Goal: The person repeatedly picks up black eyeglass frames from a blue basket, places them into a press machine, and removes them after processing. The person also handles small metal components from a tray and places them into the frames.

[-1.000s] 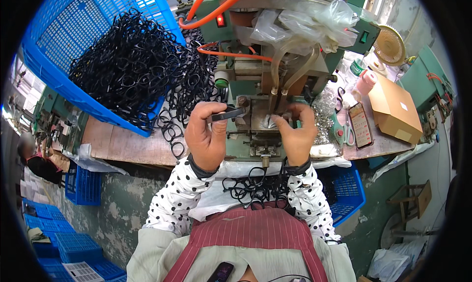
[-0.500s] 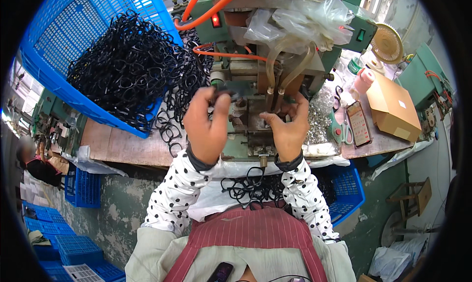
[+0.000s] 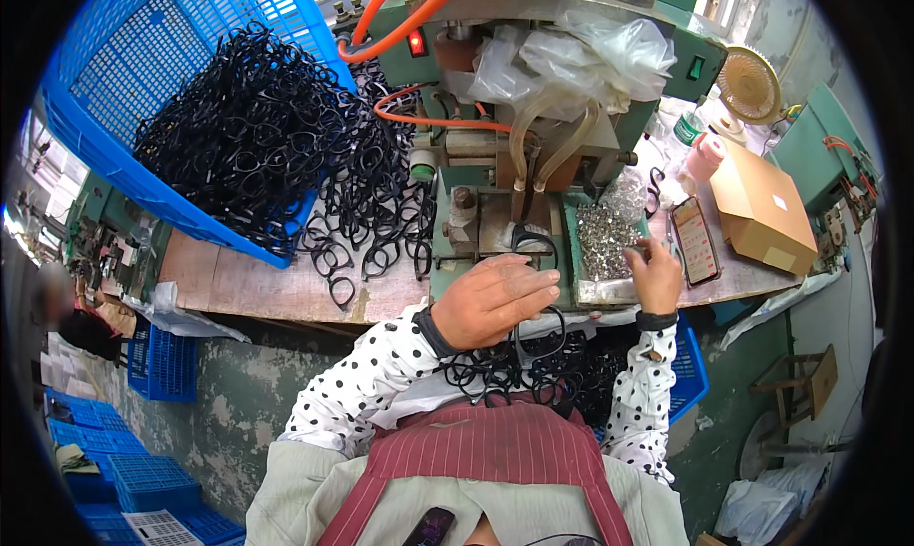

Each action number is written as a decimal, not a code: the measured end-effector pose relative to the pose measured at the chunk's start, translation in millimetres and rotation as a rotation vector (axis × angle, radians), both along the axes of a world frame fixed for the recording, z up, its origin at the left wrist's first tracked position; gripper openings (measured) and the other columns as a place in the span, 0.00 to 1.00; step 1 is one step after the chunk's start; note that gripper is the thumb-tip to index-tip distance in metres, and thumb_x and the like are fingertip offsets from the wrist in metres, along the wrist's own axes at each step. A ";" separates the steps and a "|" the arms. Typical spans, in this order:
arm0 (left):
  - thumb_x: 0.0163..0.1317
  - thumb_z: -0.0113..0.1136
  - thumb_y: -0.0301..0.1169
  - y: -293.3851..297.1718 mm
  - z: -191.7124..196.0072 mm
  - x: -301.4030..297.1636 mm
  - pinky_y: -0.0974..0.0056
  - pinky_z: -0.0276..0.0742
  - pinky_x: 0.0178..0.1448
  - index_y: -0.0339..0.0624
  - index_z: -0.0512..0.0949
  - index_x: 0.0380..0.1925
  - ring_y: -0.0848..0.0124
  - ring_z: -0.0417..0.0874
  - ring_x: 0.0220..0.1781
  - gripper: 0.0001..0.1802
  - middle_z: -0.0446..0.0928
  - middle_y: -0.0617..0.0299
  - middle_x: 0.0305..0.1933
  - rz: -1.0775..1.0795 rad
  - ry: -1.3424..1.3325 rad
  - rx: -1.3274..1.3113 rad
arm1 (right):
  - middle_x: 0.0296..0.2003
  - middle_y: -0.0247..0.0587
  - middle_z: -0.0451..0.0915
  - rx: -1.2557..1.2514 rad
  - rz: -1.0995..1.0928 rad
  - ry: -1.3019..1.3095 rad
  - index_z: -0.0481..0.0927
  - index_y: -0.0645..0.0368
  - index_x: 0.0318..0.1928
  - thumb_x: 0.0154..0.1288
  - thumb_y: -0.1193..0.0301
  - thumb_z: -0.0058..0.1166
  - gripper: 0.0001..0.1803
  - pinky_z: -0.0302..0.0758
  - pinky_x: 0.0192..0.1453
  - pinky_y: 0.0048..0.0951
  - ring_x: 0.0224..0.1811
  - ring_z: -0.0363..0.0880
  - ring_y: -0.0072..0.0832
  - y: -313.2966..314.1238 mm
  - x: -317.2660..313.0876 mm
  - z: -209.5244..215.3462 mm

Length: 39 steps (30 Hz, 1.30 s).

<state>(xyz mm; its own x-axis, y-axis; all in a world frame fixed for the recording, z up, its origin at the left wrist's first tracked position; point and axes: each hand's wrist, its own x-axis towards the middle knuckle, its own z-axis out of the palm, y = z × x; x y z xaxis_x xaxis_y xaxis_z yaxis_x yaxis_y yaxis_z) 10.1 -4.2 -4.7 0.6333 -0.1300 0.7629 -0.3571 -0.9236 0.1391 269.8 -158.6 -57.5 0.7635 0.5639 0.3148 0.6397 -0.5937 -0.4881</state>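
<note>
My left hand (image 3: 497, 303) is closed around the middle of a black eyeglass frame (image 3: 540, 341), just in front of the press. One lens ring sticks out above my fingers, over the press's metal block (image 3: 500, 224); the other hangs below them. To the right, my right hand (image 3: 657, 277) has its fingers bent together at the edge of a green tray (image 3: 571, 224) of small shiny metal parts (image 3: 606, 241). Whatever those fingers hold, if anything, is too small to make out. More black frames (image 3: 490, 375) lie in my lap.
A blue crate (image 3: 124, 179) heaped with black frames (image 3: 252, 137) leans at the left, spilling onto the table. Orange hoses (image 3: 390, 32) and a plastic bag (image 3: 581, 56) hang on the press. On the right are a phone (image 3: 694, 241) and a cardboard box (image 3: 762, 208).
My left hand has come down and right from the press's left side with a frame. My right hand has left the metal block and moved right to the tray of parts.
</note>
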 end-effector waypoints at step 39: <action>0.70 0.55 0.31 65.3 -64.7 -40.5 0.71 0.71 0.37 0.37 0.66 0.58 0.76 0.77 0.32 0.20 0.79 0.61 0.33 0.736 -0.215 -0.977 | 0.28 0.35 0.84 0.677 0.129 0.328 0.84 0.62 0.34 0.55 0.78 0.62 0.05 0.72 0.34 0.21 0.27 0.76 0.18 39.4 -38.3 -1.4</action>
